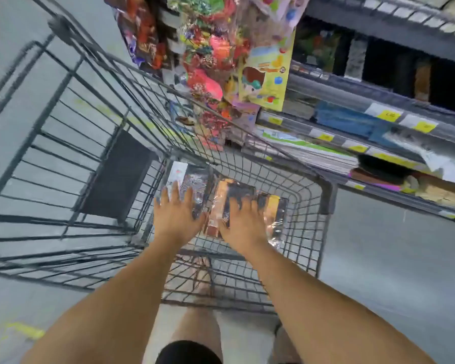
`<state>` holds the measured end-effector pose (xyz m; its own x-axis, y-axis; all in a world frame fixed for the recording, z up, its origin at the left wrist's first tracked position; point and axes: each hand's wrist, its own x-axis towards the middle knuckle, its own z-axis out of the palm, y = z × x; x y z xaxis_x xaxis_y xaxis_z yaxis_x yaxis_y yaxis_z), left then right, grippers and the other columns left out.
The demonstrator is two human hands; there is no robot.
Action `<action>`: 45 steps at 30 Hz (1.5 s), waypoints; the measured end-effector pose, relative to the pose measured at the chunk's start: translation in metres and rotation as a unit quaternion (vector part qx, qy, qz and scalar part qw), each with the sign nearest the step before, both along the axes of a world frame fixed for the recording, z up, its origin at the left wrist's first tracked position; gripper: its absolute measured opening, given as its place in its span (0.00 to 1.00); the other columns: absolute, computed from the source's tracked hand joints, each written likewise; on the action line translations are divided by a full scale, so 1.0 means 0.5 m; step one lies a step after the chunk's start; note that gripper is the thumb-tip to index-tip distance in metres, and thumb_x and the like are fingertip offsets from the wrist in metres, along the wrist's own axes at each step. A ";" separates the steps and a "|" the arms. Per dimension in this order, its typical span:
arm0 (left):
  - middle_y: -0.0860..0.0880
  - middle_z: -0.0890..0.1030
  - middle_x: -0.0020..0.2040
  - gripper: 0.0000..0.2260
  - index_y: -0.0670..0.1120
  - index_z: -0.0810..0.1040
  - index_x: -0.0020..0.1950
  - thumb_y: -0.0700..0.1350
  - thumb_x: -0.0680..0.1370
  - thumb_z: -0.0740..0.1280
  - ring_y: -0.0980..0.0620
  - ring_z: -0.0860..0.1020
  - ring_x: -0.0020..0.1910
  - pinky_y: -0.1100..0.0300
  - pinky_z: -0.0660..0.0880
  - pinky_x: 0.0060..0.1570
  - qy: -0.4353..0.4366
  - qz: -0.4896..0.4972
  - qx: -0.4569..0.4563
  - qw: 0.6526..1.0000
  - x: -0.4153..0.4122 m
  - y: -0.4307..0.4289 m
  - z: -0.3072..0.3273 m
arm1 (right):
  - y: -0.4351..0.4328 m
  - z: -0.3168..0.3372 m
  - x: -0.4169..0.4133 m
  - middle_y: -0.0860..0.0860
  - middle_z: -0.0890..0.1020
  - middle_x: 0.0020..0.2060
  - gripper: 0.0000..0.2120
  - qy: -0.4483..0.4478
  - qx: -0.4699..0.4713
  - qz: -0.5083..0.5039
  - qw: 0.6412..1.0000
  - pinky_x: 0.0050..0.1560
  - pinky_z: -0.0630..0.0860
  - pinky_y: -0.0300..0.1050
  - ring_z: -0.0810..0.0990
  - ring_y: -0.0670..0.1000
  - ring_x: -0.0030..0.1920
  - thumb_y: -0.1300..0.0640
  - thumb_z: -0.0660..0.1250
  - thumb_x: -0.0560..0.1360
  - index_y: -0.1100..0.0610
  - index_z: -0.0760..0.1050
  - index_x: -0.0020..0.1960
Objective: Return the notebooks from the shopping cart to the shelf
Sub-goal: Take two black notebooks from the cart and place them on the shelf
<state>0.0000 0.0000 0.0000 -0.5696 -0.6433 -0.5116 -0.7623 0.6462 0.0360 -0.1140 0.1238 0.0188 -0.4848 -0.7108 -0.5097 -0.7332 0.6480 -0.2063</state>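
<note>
Hanging packets (208,61), price labels (388,115), grey floor (392,271)
Bright, blurred packets hang at top centre, a yellow picture card (265,77) just beside them; the labels are yellow, at right; a yellow mark (24,331) streaks the floor.

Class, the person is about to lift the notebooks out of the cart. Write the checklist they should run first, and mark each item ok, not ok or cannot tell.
1. Hands on target: ok. The left hand and right hand both lie on the wrapped notebooks at the bottom of the cart.
2. Grip secured: not ok. The fingers look straight and spread on top, curled round nothing.
3. Number of notebooks: cannot tell. Blur and wrapper glare hide the edges.
4. Lift path: probably not ok. Hanging toy packs overhang the cart's shelf-side rim.
5. Room on the shelf: cannot tell. Stacks already lie there.
</note>
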 end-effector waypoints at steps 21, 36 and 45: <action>0.36 0.47 0.79 0.33 0.43 0.49 0.79 0.55 0.80 0.57 0.35 0.50 0.77 0.36 0.54 0.72 0.150 0.147 0.077 0.975 0.042 -0.123 -0.348 | -0.202 -0.350 0.131 0.65 0.69 0.65 0.36 -0.109 -0.130 -0.255 0.952 0.66 0.67 0.59 0.67 0.63 0.65 0.52 0.64 0.76 0.64 0.51 0.76; 0.45 0.49 0.80 0.30 0.47 0.47 0.80 0.54 0.82 0.55 0.40 0.45 0.78 0.34 0.48 0.73 0.185 0.116 0.143 0.965 0.038 -0.090 -0.326 | -0.147 -0.338 0.084 0.55 0.81 0.50 0.28 -0.183 -0.183 -0.492 0.831 0.46 0.75 0.41 0.80 0.55 0.49 0.59 0.77 0.67 0.61 0.68 0.61; 0.42 0.56 0.79 0.27 0.45 0.49 0.79 0.48 0.83 0.55 0.40 0.59 0.75 0.40 0.63 0.69 0.124 0.253 0.096 0.955 0.034 -0.120 -0.344 | -0.083 -0.341 0.031 0.42 0.72 0.38 0.27 -0.198 -0.134 -0.498 0.834 0.25 0.67 0.27 0.73 0.42 0.36 0.58 0.79 0.66 0.58 0.64 0.54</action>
<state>0.0169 -0.0601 -0.1718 -0.3294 -0.7758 -0.5382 -0.9280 0.1608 0.3362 -0.0984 0.0821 -0.1519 -0.7338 -0.1709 -0.6575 0.3009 0.7859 -0.5402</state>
